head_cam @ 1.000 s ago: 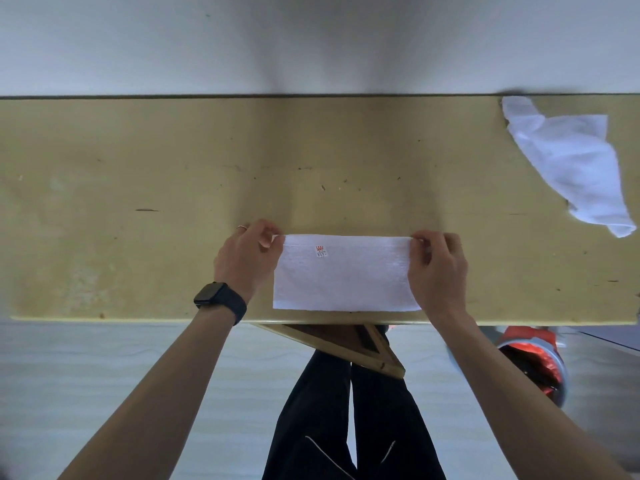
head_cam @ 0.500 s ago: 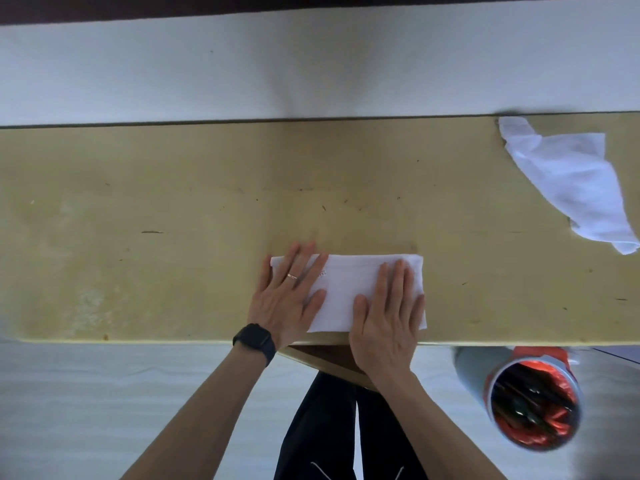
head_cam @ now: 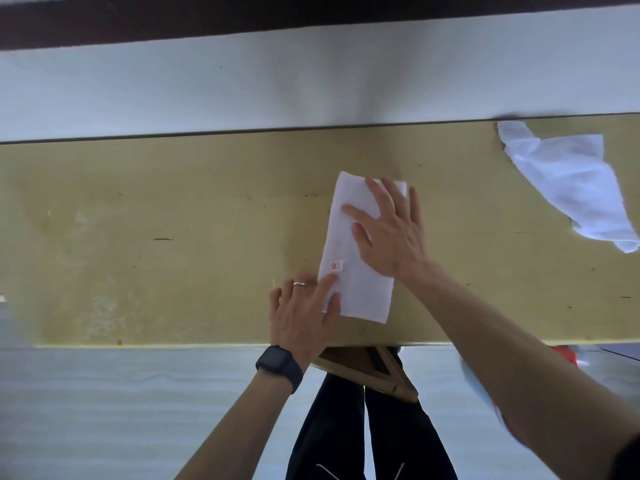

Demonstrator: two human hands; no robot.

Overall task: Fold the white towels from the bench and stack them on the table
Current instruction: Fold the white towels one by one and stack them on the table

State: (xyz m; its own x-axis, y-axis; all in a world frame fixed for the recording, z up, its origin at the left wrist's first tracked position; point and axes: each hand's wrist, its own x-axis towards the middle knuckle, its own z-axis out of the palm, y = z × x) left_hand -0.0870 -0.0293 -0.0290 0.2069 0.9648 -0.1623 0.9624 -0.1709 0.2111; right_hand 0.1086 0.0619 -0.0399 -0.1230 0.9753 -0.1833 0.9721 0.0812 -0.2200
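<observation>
Pressing folded towel (head_cam: 358,289) on yellow surface (head_cam: 173,237), right grip (head_cam: 391,233) flat atop, left grip (head_cam: 304,317) flat (near corner)

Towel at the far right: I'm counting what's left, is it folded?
Not folded: the far-right towel lies crumpled, its edges uneven and twisted.

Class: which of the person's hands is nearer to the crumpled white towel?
Right. The right hand lies flat on the folded towel, left of the crumpled towel, apart from it. The left hand is farther left, touching the folded towel's near left corner.
</observation>
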